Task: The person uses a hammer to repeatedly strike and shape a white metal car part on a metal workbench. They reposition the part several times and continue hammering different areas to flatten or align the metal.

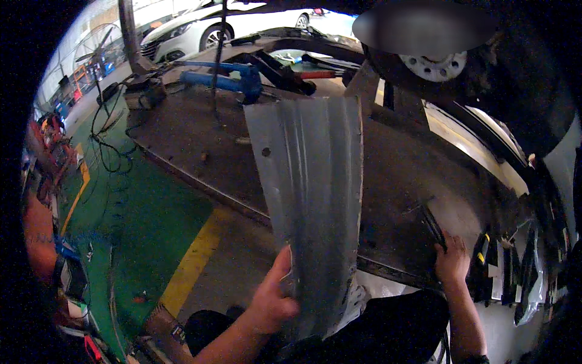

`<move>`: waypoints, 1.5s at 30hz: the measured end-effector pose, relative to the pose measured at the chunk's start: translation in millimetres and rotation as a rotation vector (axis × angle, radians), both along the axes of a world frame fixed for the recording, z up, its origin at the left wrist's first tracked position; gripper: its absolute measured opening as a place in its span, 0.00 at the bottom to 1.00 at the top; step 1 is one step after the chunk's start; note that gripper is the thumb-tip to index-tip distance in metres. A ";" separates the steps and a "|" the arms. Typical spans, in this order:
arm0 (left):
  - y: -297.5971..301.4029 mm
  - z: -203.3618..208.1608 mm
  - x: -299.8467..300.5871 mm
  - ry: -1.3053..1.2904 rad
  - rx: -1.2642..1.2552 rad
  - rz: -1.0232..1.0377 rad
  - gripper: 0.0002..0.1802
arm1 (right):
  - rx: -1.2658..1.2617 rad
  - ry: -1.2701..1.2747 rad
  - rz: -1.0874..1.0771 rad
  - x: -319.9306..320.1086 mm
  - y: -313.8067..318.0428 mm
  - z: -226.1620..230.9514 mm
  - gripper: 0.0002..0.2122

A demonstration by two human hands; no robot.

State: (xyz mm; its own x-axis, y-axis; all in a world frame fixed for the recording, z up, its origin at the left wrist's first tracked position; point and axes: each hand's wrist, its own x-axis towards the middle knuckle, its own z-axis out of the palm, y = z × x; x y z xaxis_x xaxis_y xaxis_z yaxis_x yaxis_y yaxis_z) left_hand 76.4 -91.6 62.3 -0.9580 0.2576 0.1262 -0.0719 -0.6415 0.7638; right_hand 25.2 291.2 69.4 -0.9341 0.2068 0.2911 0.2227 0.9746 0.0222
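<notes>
A long grey sheet-metal panel (309,200) with pressed lengthwise ridges stands tilted up in front of me. It has a small dark hole near its upper left edge. My left hand (273,300) grips the panel's lower left edge, thumb up along the side and fingers curled. To the right, my right hand (453,259) is closed around a dark, slim tool (432,227) and is low over the brown metal platform (394,200). The tool's tip points away from me, and its exact kind cannot be made out.
Blue cylindrical equipment (224,79) lies on the platform's far side. A raised wheel hub (433,65) is at the upper right, with dark strips and clear plastic (533,285) below. Cables (112,145) trail over the green floor (151,218). A white car (212,27) stands behind.
</notes>
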 end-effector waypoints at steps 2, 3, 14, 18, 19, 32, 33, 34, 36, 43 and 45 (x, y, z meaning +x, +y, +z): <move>-13.0 11.4 4.6 -0.052 0.044 -0.062 0.61 | 0.026 -0.037 -0.015 -0.9 3.4 -2.6 0.19; -16.5 13.7 7.1 -0.073 0.049 -0.073 0.60 | 0.019 -0.052 -0.018 -1.0 13.5 -7.0 0.20; -15.6 13.2 -1.2 -0.193 0.079 -0.066 0.55 | 0.045 0.115 0.871 33.4 -176.1 100.4 0.37; -7.6 14.3 -0.9 -0.035 -0.055 0.029 0.55 | 0.132 -0.037 0.893 15.1 -238.3 105.0 0.42; -8.5 15.6 -2.5 -0.046 -0.033 0.022 0.55 | 0.156 -0.040 0.912 12.1 -241.4 100.6 0.42; -7.4 -1.5 -12.4 -0.295 -0.016 0.147 0.51 | 0.069 -0.220 1.045 34.9 -226.5 40.0 0.39; -8.5 -4.6 -14.7 -0.263 -0.014 0.171 0.50 | 0.036 -0.239 1.061 37.7 -225.1 38.7 0.39; -9.3 -8.0 -16.7 -0.233 -0.013 0.193 0.50 | 0.030 -0.259 1.061 40.6 -224.4 36.9 0.39; -13.6 -13.2 -21.4 -0.117 0.046 0.176 0.49 | 0.020 -0.302 1.063 46.3 -223.6 32.4 0.38; -16.0 -14.5 -21.4 -0.259 0.149 0.156 0.45 | -0.243 -0.216 1.207 47.4 -198.4 30.3 0.32; -13.4 -5.2 -19.9 -0.307 0.198 0.123 0.45 | -0.492 0.051 1.085 32.6 -185.7 31.2 0.29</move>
State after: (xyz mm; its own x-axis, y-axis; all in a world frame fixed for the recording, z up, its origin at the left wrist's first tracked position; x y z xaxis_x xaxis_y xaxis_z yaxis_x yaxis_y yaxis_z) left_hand 56.5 -105.1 57.1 -0.9811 0.1381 -0.1355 -0.1915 -0.7923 0.5793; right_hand 57.7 105.5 100.6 -0.6802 -0.5838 0.4432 -0.7328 0.5563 -0.3918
